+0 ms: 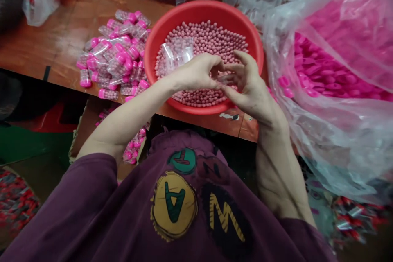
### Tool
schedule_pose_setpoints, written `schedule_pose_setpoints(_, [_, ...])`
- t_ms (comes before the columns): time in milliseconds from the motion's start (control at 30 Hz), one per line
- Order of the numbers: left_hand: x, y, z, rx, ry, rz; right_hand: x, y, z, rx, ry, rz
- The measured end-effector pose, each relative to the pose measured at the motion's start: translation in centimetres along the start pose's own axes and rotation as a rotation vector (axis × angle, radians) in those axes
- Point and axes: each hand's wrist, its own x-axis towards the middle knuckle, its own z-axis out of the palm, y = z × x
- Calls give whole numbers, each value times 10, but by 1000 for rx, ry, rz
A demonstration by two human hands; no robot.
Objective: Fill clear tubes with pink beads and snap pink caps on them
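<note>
Clear tube [226, 77], blurred, over the red basin [204, 109], likely so stray pink beads [211, 37] drop back in. Right grip [250, 86] half-curled round it; left grip [201, 71] curled close, can't tell its hold. Filled pink-capped tubes [116, 55] heaped left on tabletop [58, 45], presumably kept apart from the beads.

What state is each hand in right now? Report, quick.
Left hand: fingers curled; whether it holds anything cannot be told.
Right hand: fingers partly curled, apparently around a clear tube; how firmly cannot be told.
</note>
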Motion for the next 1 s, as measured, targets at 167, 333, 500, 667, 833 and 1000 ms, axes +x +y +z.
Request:
schedule_pose_setpoints(167, [8, -7, 9, 274, -27, -30, -33, 20, -41, -24, 325, 53])
schedule_pose_setpoints(333, [21, -18, 44, 327, -69, -87, -75, 56, -42, -339, 208, 257])
schedule_pose_setpoints(500, [39, -14, 62, 214, -130, -94, -78, 85, 12, -481, 216, 434])
schedule_pose_setpoints(667, [26, 6, 41, -22, -17, -128, -68, 106, 1, -374, 420, 330])
schedule_pose_setpoints(833, [-6, 26, 27, -626, 46, -249, -52, 88, -34, 104, 695, 271])
schedule_pose_setpoints(1000, [-26, 34, 37, -1037, 88, -460, -12, 31, -19, -25, 566, -24])
